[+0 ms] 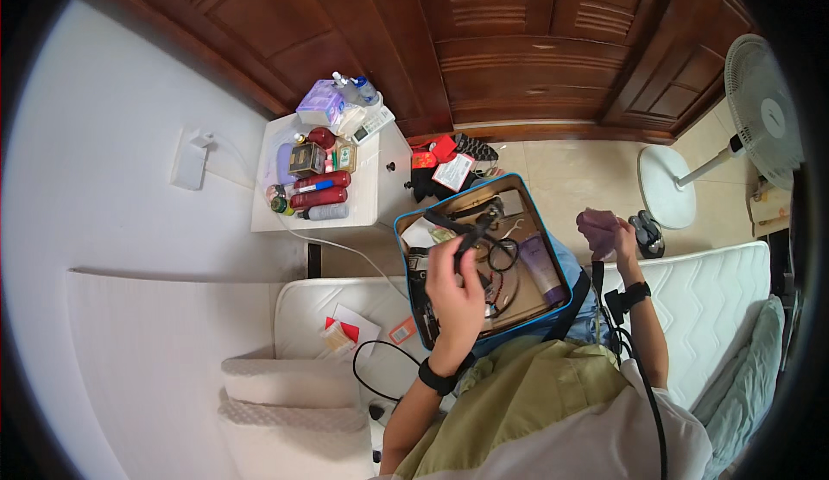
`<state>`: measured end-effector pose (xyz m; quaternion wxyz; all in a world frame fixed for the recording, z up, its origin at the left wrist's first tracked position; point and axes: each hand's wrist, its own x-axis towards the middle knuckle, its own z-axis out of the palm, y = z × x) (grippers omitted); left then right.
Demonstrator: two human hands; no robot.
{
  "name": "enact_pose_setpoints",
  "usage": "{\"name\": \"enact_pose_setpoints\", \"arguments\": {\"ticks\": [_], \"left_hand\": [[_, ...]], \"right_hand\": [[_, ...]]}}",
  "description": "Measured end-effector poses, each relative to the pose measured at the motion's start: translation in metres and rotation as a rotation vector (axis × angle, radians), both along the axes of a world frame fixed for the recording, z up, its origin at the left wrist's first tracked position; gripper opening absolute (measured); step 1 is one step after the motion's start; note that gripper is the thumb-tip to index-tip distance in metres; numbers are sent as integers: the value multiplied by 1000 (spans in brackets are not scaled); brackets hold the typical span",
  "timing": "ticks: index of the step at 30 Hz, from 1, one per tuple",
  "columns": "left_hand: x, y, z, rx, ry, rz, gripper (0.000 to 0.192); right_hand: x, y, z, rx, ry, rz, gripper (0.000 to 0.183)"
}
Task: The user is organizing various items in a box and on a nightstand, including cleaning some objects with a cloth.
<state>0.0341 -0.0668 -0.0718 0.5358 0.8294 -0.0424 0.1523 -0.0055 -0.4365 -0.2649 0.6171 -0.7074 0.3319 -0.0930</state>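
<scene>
My left hand [455,286] is raised over an open box [567,286] with a blue rim, its fingers closed on a black strap-like item [477,237]. Off to the right of the box, my right hand [625,243] grips a crumpled purple cloth [598,231]. Inside the box lie a purple-and-white squeeze tube [541,266], a coiled black cable [503,255], a beaded red string [497,288], a white card-like piece [418,232] and several small items. The left hand hides part of the contents.
At the left, a white nightstand [366,201] holds bottles, a tissue pack [322,101] and a remote control [374,125]. Cotton swabs [337,337] and cards lie on the mattress [706,292]. A white fan [667,185] and slippers [647,234] stand right. Red and black items lie beyond the box.
</scene>
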Motion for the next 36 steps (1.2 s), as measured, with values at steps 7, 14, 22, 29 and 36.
{"name": "enact_pose_setpoints", "arguments": {"ticks": [7, 14, 22, 29, 36], "left_hand": [[7, 25, 22, -683, -138, -7, 28], [19, 44, 50, -474, -115, -247, 33], [8, 32, 57, -543, -40, -296, 33], [9, 28, 64, -78, -63, -232, 17], [9, 18, 80, 95, -115, -314, 13]], "right_hand": [[6, 0, 21, -45, -47, -18, 29], [25, 6, 49, -37, -100, 7, 31], [37, 49, 132, 141, -163, 14, 34], [48, 122, 247, 128, -323, 466, 42], [62, 207, 300, -552, -836, 1122, 43]]}}
